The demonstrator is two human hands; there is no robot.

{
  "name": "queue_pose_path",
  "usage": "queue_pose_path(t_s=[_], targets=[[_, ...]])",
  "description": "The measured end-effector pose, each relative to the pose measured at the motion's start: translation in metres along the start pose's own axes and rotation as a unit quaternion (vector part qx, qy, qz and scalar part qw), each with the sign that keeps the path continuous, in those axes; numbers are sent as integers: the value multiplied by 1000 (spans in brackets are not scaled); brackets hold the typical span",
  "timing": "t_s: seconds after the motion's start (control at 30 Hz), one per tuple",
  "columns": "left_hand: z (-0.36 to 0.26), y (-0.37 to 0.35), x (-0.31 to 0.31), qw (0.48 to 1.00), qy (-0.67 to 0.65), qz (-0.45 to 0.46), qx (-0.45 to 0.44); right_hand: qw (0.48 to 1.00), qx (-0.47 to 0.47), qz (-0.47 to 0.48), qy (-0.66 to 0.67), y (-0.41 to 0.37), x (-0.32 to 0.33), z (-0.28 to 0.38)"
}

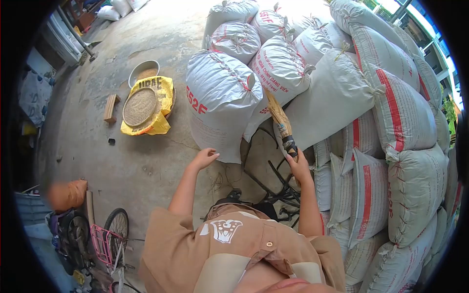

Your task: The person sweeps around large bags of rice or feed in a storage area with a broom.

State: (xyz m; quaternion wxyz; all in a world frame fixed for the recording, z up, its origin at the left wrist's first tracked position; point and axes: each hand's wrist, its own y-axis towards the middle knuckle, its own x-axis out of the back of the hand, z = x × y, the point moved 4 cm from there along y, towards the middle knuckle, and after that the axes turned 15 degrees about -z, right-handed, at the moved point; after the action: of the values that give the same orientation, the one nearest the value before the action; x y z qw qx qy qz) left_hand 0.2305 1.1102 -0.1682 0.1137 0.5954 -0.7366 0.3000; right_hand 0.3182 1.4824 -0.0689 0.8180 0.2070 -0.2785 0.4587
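Observation:
A short straw broom (280, 119) is in my right hand (297, 163), which is wrapped round its dark taped handle. Its bristles point up and away, overlapping the gap between the tied white sacks. In front of my body, my left hand (205, 157) holds nothing, its fingers loosely apart. Those fingers are right at the lower left edge of a full white sack (220, 97) marked 552F. Beneath the broom and my right forearm, a black metal frame (268, 178) stands on the floor, partly hidden by the broom and my arm.
Stacked white sacks (410, 112) rise along the right side. On the concrete floor (166, 166) at left are a round tray of grain (140, 107) on a yellow bag (163, 115), a metal basin (137, 73) and a wooden block (110, 108). A pink bicycle (103, 241) stands lower left.

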Motion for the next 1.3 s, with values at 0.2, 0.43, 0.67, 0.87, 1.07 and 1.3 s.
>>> queue_pose_path(t_s=[0.2,0.43,0.67,0.87,1.07,1.3], targets=[[29,-20,15,991,-4,-14,132,967,-157,183,77,40,-59,-20],[-7,74,30,935,-95,-297,168,994,25,101,-40,144,-44,-121],[-128,216,14,850,54,-475,222,896,-221,272,272,254,-55,-21],[-134,237,-7,770,255,-497,309,923,-206,235,223,289,-154,-26],[-88,228,33,761,245,-547,250,921,-216,271,178,283,-181,-64],[-13,168,75,786,180,-571,155,935,-174,175,254,326,-249,-37]])
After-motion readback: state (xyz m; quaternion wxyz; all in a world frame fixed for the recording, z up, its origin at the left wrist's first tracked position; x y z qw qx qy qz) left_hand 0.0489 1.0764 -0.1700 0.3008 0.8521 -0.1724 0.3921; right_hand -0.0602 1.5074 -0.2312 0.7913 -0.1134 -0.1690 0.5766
